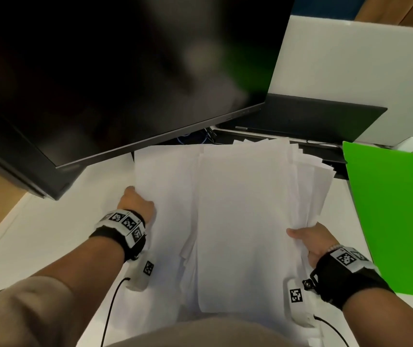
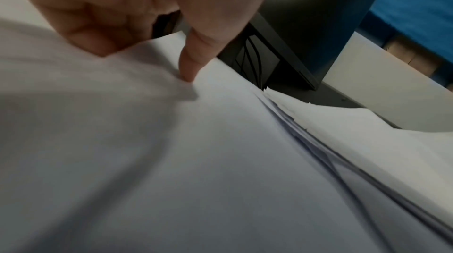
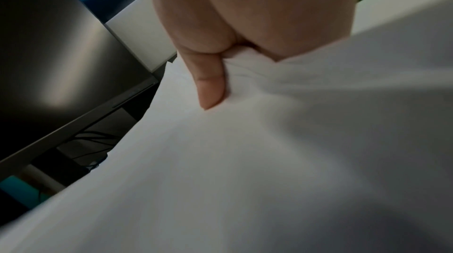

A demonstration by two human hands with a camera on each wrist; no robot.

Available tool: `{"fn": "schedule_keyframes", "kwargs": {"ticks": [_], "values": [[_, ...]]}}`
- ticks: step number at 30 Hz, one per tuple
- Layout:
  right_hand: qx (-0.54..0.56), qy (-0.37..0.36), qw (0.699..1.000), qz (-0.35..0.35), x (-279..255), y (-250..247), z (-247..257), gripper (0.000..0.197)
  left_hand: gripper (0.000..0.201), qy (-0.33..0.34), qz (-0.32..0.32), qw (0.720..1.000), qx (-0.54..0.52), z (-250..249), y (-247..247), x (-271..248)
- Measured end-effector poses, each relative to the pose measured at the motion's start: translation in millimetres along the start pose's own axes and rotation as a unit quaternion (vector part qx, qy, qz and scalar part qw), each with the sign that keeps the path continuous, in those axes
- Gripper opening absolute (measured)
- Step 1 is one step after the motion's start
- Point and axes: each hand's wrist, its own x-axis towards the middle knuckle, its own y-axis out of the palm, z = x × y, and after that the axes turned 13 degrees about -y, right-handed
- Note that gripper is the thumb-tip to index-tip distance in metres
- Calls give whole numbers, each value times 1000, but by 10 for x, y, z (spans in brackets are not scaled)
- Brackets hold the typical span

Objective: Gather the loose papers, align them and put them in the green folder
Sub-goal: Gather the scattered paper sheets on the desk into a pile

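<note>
Gripping papers (image 1: 240, 221): left hand (image 1: 137, 204), right hand (image 1: 313, 242)

Fanned, uneven white papers (image 1: 238, 221) lie left of the open green folder (image 1: 391, 209).

Two hands in play: left hand (image 1: 136, 201) and right hand (image 1: 312, 240), each with one marker-covered wristband (image 1: 125, 225). One stack of loose papers (image 1: 245, 221), many sheets, fanned and uneven at the far edge, too overlapped for an exact count. One green folder (image 1: 391, 209) on the right. One dark monitor (image 1: 115, 71) up top. One black laptop (image 1: 308, 113) beside it. One white table (image 1: 50, 234). Two thin black cables, one trailing from each wrist.
</note>
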Motion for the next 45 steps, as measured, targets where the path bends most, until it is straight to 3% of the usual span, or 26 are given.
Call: {"fn": "schedule_keyframes", "kwargs": {"ticks": [3,7,10,13,17,19,23,25,28,33,34,37,39,42,45], "values": [[9,0,1000,-8,-17,-46,-33,33,46,32,50,998,3,-46,-31,-2],[38,11,999,-22,-43,-81,-28,42,29,104,78,987,99,-31,-82,-61],[59,18,998,-9,-32,-56,-22,45,27,151,145,977,37,-8,3,-131],[64,17,998,5,-36,41,20,42,28,107,229,966,-57,17,139,-200],[-9,-2,1000,17,-47,239,136,28,14,39,254,955,-149,42,277,-259],[-21,-6,999,26,-55,335,174,36,12,11,265,949,-173,30,298,-257],[5,-24,999,47,-133,512,218,39,59,-88,325,916,-220,-1,218,-270],[20,-24,998,54,-167,538,205,37,48,-51,356,913,-190,-9,167,-310],[39,-19,997,58,-135,459,127,48,24,2,332,934,-135,-13,169,-333],[72,4,996,47,-117,237,13,24,21,4,358,922,-151,3,153,-332],[72,4,996,44,-120,233,2,24,23,1,369,915,-161,7,148,-354],[41,-4,999,35,-113,301,-14,24,53,-13,400,899,-178,39,138,-388],[31,-6,999,27,-91,371,22,27,54,-7,401,902,-159,48,132,-392],[26,-30,999,32,-51,390,106,24,37,-11,376,913,-157,74,131,-386],[-56,-82,994,-41,8,234,156,21,27,-17,300,936,-181,166,130,-361]]}}
